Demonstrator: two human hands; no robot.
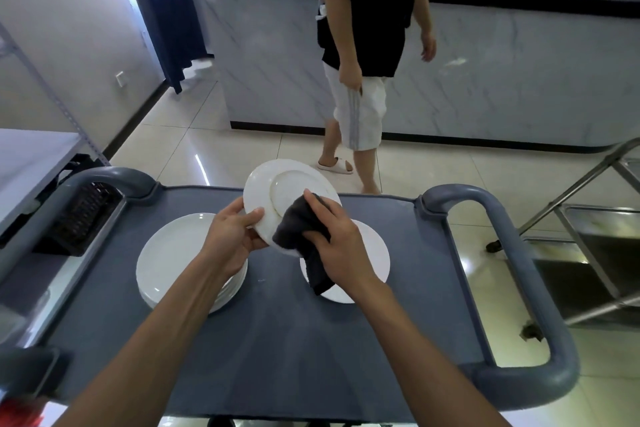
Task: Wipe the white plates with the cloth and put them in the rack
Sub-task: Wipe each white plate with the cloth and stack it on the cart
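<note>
Setting: commercial food-service space, likely a restaurant back area or bar. Evidence: long service counter (450, 55) with marble-pattern front and black top; bottles or glassware, blurred, on shelving behind it. Grey plastic utility cart (277, 340) with looped handles carries a stack of white plates (166, 260). Stainless-steel frame with a steel tray (595, 239) stands at right; a grey metal shelf unit (31, 156) at left. Glossy tiled floor (180, 149). Dark blue curtain (166, 3) hangs at a doorway.
</note>
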